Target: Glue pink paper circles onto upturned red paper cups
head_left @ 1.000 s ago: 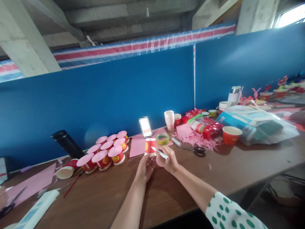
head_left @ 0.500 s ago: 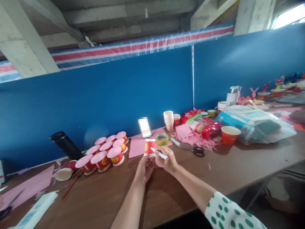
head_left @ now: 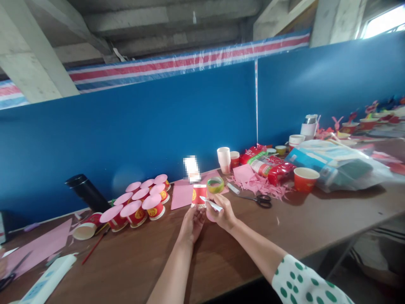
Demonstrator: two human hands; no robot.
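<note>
A red paper cup [head_left: 199, 194] with a gold emblem is held from below by my left hand [head_left: 193, 223], its fingers closed round the base. My right hand [head_left: 223, 214] grips a white marker [head_left: 214, 205], whose tip is at the cup's right side; I cannot tell whether it touches. A pink paper disc [head_left: 211, 216] shows partly between the hands, mostly hidden by the right one. Just behind the cup lie a roll of yellow-green tape [head_left: 215, 185] and pink paper [head_left: 182, 196]. A white cap-like tube [head_left: 233, 188] rests to the right.
Several red cups topped with pink discs [head_left: 131, 208] stand left, near a black bottle [head_left: 87, 193] and a tipped cup [head_left: 85, 231]. Scissors [head_left: 263, 201], pink paper strips [head_left: 257, 184], red packets [head_left: 274, 171] and a plastic bag [head_left: 344, 166] lie right. A blue partition [head_left: 158, 118] rises behind.
My hands, the cup and the marker look almost unmoved. At the far left edge, another person's hand shows a little more, and the scissors there have shifted slightly.
</note>
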